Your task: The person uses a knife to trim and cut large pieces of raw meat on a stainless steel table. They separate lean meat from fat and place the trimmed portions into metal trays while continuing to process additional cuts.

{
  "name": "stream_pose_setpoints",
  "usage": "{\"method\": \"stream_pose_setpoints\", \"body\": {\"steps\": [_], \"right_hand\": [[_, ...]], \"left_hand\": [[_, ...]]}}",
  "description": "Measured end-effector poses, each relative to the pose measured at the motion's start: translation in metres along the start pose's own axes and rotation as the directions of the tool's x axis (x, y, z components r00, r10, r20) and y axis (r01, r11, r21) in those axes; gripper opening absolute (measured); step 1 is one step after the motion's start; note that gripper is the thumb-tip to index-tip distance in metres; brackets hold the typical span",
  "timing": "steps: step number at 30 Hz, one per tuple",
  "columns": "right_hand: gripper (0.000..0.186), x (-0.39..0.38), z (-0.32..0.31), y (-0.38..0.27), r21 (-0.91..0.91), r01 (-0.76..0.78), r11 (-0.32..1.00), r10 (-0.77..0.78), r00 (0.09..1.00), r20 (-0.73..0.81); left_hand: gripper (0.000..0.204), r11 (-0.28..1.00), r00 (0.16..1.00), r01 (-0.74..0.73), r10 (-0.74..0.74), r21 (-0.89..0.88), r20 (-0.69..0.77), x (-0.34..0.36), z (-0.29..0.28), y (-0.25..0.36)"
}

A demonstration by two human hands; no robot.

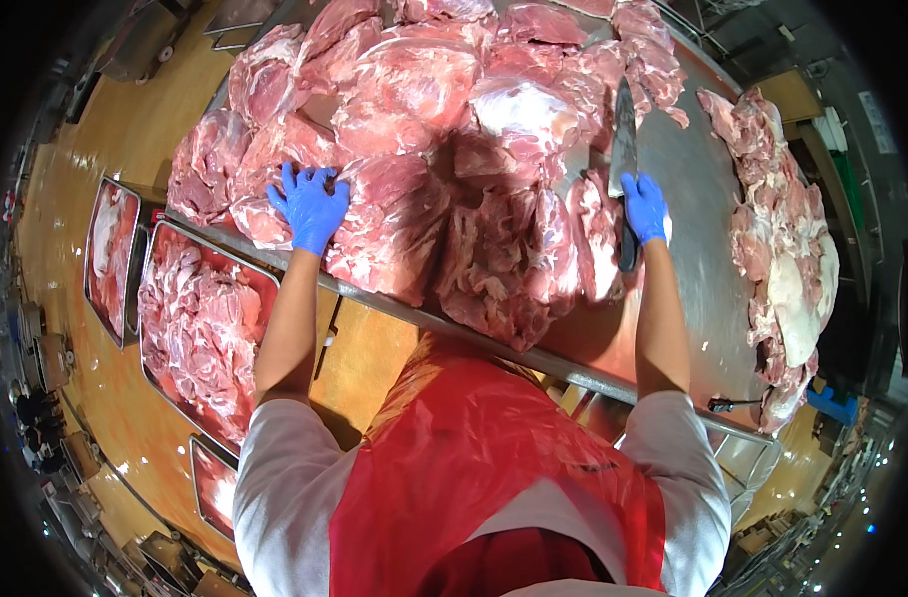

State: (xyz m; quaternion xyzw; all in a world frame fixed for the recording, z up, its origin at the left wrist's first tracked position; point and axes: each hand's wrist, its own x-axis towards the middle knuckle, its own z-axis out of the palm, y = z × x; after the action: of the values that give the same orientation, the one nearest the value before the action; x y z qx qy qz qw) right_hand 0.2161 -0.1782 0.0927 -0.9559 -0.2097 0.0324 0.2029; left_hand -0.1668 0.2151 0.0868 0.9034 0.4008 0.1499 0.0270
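Observation:
My left hand [312, 207], in a blue glove, lies with fingers spread on a piece of raw meat [293, 149] at the left of the metal table [689, 269]. My right hand [645, 207], gloved too, is closed around the dark handle of a long knife [625, 139]. Its blade points away from me and lies close over the meat's right edge. Between my hands sit large pink cuts [399, 214], and a darker, shadowed cut [504, 264] reaches the table's near edge. A narrow strip of meat [598, 234] is just left of the knife handle.
Many more cuts [404, 85] cover the table's far side. Along its right edge runs a row of fatty trimmings [782, 239], with a small dark-handled tool [732, 404] near the front corner. At the left, metal bins [148, 328] hold meat beside the table.

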Motion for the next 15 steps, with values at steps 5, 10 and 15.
{"method": "stream_pose_setpoints", "body": {"steps": [5, 10, 15], "right_hand": [[0.056, -0.056, -0.008, 0.038, 0.014, -0.165, 0.986, 0.163, 0.955, -0.247], [0.051, -0.110, -0.002, 0.055, 0.269, -0.242, 0.932, 0.307, 0.922, -0.236], [0.039, -0.161, -0.001, 0.039, 0.593, -0.114, 0.797, 0.276, 0.942, -0.189]], "left_hand": [[0.037, 0.835, 0.940, -0.340, 0.294, -0.433, -0.171, -0.041, 0.002, 0.096], [0.049, 0.642, 0.821, -0.483, 0.568, -0.596, -0.053, -0.089, -0.012, 0.227], [0.045, 0.519, 0.714, -0.277, 0.675, -0.809, 0.188, -0.061, -0.020, 0.255]]}}
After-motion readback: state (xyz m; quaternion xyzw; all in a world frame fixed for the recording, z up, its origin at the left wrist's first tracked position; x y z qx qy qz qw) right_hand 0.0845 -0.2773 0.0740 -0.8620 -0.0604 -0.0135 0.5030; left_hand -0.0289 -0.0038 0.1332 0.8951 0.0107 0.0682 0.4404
